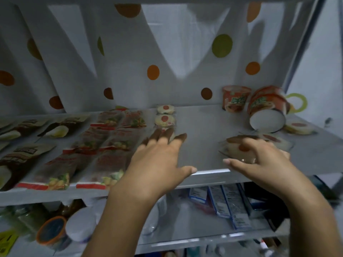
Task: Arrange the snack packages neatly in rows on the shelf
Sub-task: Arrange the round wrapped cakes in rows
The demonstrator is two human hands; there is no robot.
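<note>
Fingers of the right hand were curled over a round clear-wrapped cake packet with a red dot, thumb at its near edge. The packet was gripped at the front right of the shelf; motion blur hid whether it was lifted or touching the board. The left hand lay palm down, fingers straight and spread, holding nothing. Its fingertips were over the nearest packet in a column of round cake packets that ran front to back at mid-shelf. More loose round packets lay just behind the right hand and further right. Behind them, one cup noodle tub stood upright and a second tub lay tipped on its side, base toward the camera. Left of the column were two rows of red-edged flat snack packets, then dark brown packets at far left. A white spotted curtain hung behind. The lower shelf held blue-and-white boxes and an orange-lidded jar.
</note>
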